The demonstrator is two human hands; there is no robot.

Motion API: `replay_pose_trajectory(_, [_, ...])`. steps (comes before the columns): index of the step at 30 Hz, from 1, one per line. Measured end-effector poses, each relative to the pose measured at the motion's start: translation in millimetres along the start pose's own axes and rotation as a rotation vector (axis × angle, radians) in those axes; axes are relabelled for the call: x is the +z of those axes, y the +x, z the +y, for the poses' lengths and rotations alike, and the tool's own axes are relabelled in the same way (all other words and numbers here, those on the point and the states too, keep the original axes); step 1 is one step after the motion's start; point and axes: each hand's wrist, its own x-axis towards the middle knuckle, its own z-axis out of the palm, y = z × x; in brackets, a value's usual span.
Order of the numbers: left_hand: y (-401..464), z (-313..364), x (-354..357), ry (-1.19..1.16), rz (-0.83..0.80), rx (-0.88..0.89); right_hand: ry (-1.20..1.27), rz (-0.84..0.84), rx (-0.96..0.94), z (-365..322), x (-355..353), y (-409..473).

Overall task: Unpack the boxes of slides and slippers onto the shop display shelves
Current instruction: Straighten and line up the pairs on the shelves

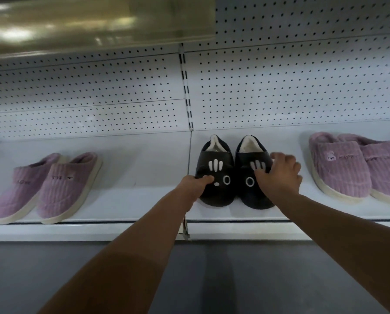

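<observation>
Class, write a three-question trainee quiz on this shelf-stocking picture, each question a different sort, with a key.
1. True or false: the left hand touches the left black slipper.
2. How many pairs of purple slippers are on the shelf?
3. The right hand rests on: A) a purple slipper, B) the right black slipper, C) the pegboard back panel.

Key: 1 true; 2 two; 3 B.

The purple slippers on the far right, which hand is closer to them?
Right. The right hand rests on the black slipper beside the far-right purple slippers; the left hand is farther, across the black pair.
</observation>
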Motion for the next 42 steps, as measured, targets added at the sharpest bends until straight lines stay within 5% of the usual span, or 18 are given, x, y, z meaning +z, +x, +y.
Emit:
replay_pose_trajectory(5, [-17, -5, -47, 0.063, -0.018, 0.126, 0.065, -0.011, -0.383, -67, 22, -14])
replay_pose_trajectory(11, [-45, -23, -166, 0.093, 0.103, 0.253, 0.200, -0.326, -0.569, -144, 82, -54])
replay_pose_trajectory(24, [-54, -120, -387, 0.120, 0.652, 0.184, 0.250, -0.758, -0.288, -280, 196, -149])
replay_pose_trajectory(32, [-5, -152, -460, 0.276, 0.692, -0.021, 0.081, -0.604, -0.507, -324, 247, -188])
replay_pose_trajectory(42, [16, -175, -469, 0.305, 0.594, 0.087, 0.022, -0.503, -0.353, -353, 287, -200])
